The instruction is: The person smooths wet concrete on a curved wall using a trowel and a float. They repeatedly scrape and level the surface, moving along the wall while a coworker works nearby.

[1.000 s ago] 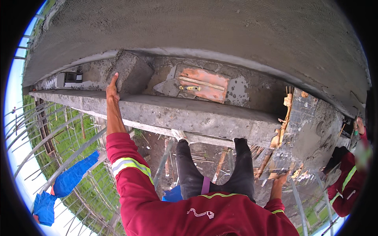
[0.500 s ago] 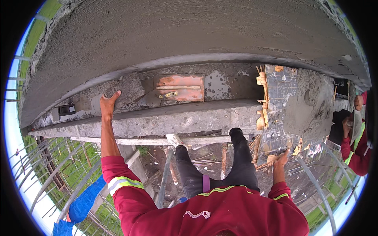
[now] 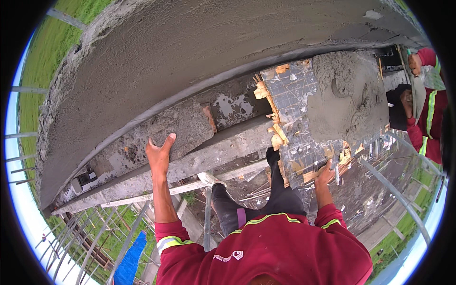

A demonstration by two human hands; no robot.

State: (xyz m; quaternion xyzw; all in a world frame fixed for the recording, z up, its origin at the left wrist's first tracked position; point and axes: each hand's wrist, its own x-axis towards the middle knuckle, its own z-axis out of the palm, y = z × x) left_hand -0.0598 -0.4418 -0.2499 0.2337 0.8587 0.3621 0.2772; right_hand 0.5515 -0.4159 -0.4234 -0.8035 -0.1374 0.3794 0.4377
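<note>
My left hand (image 3: 159,154) grips the near edge of a rough, grey mortar-crusted board (image 3: 187,126), thumb up and apart from the fingers. That board lies above the ledge and covers most of an orange-red panel (image 3: 209,118), of which only the right end shows. My right hand (image 3: 324,175) is closed on the near edge of a dark plywood sheet (image 3: 294,95) with splintered sides and a line grid. A large heap of wet mortar (image 3: 349,102) sits on its right part.
A curved grey plastered wall (image 3: 190,47) runs along the far side. In front lies a concrete beam (image 3: 228,145). Scaffold pipes (image 3: 399,197) and a blue sheet (image 3: 130,259) are below. At right a co-worker's hand (image 3: 407,102) is by a flat tool (image 3: 418,95).
The mortar-crusted board has moved right with my left hand, over the orange-red panel and the trowel on it. The plywood sheet has shifted left with my right hand. The view has tilted.
</note>
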